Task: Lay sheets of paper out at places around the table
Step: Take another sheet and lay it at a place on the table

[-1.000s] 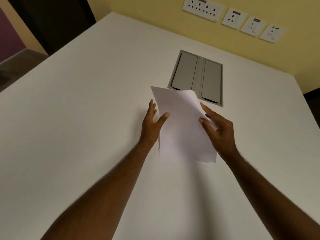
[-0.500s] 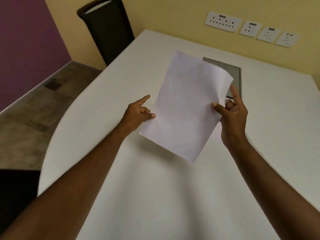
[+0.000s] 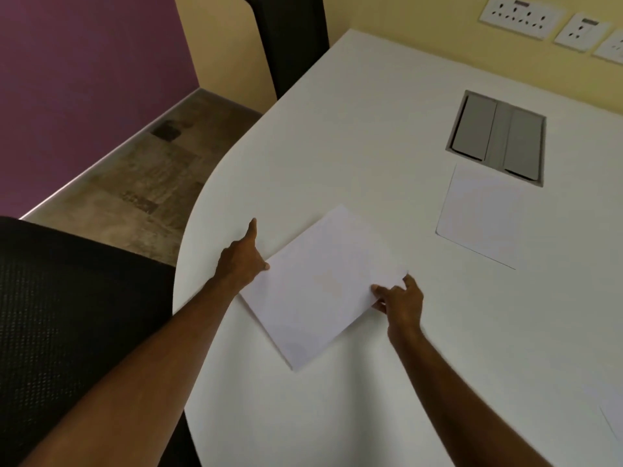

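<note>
A white sheet of paper [image 3: 323,284] lies low over the white table [image 3: 354,136], near its rounded left edge. My left hand [image 3: 241,261] pinches the sheet's left edge, index finger pointing out. My right hand [image 3: 401,303] grips its right corner between thumb and fingers. A stack of white paper [image 3: 482,214] lies flat on the table to the right, just below the grey cable hatch [image 3: 497,138]. The corner of another sheet [image 3: 614,419] shows at the right border.
A black mesh chair [image 3: 67,315] stands at the table's left edge, close to my left arm. A second black chair [image 3: 290,38] stands at the far side. Wall sockets [image 3: 519,15] line the yellow wall behind the table.
The sheet has come down from an upright hold in the air to the table's left side, both hands moving with it. The view has swung left, showing the stack by the hatch.
</note>
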The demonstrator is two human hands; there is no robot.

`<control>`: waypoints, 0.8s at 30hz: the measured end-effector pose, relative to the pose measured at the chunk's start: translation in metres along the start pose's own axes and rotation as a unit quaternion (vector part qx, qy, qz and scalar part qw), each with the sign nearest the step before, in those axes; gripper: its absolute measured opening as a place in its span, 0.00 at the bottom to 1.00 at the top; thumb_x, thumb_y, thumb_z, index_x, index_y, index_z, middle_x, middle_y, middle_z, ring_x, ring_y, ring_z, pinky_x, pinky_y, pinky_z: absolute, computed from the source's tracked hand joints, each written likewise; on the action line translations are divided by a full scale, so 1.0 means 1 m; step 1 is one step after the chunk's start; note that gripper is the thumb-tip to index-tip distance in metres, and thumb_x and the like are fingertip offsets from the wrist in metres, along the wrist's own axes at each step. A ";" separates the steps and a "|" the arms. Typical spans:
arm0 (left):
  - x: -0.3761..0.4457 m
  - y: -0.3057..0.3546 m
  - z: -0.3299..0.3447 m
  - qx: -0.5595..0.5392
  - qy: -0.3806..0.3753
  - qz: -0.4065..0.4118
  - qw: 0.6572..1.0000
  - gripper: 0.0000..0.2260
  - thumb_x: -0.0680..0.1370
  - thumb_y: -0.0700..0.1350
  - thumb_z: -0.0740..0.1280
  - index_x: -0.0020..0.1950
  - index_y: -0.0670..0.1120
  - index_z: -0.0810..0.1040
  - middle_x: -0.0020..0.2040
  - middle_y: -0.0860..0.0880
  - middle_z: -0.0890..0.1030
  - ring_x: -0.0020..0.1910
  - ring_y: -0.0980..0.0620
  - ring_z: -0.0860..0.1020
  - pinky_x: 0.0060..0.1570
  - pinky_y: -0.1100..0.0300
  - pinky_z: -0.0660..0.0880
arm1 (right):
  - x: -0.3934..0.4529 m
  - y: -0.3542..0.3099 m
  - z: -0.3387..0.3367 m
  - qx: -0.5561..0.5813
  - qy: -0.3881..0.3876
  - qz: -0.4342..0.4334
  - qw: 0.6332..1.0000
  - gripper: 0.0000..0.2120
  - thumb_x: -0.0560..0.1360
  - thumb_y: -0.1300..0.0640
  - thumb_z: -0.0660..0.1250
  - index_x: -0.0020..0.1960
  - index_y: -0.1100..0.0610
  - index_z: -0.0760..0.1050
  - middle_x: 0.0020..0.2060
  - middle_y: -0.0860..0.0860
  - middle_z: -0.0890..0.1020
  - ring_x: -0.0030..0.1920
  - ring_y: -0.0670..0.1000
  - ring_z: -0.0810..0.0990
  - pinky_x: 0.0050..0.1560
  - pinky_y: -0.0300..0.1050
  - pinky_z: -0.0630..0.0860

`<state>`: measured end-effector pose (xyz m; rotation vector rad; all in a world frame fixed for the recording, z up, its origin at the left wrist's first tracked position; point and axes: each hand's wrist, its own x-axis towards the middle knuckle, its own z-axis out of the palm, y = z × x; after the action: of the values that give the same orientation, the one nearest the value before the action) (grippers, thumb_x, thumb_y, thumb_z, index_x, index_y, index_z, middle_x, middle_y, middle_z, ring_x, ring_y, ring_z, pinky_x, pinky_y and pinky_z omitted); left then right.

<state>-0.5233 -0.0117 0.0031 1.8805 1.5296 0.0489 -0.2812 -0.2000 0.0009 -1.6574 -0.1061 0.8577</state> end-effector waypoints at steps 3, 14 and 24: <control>-0.009 -0.023 0.013 0.133 0.020 0.025 0.991 0.49 0.75 0.47 0.74 0.81 0.52 0.39 0.45 0.41 0.83 0.44 0.44 0.82 0.53 0.49 0.80 | -0.006 0.032 0.000 -0.099 0.016 -0.016 0.995 0.36 0.68 0.70 0.74 0.73 0.55 0.69 0.42 0.53 0.80 0.44 0.54 0.81 0.43 0.48 0.84; -0.008 -0.057 0.042 0.252 0.099 0.121 0.955 0.36 0.75 0.51 0.73 0.79 0.47 0.61 0.64 0.45 0.78 0.59 0.45 0.77 0.60 0.51 0.72 | -0.017 0.060 -0.010 -0.365 0.007 -0.068 0.928 0.41 0.71 0.59 0.74 0.78 0.49 0.57 0.62 0.55 0.80 0.62 0.58 0.78 0.64 0.50 0.72; -0.056 -0.034 -0.003 0.191 0.292 0.258 0.901 0.18 0.76 0.43 0.69 0.66 0.43 0.77 0.56 0.44 0.82 0.54 0.44 0.80 0.57 0.47 0.75 | -0.045 -0.006 -0.043 -0.502 0.027 -0.263 0.823 0.27 0.75 0.49 0.71 0.71 0.49 0.67 0.55 0.51 0.76 0.58 0.56 0.76 0.53 0.51 0.76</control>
<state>-0.5700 -0.0575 0.0087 2.7283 1.4167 0.6480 -0.2867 -0.2561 0.0281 -2.4323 -1.0859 0.2909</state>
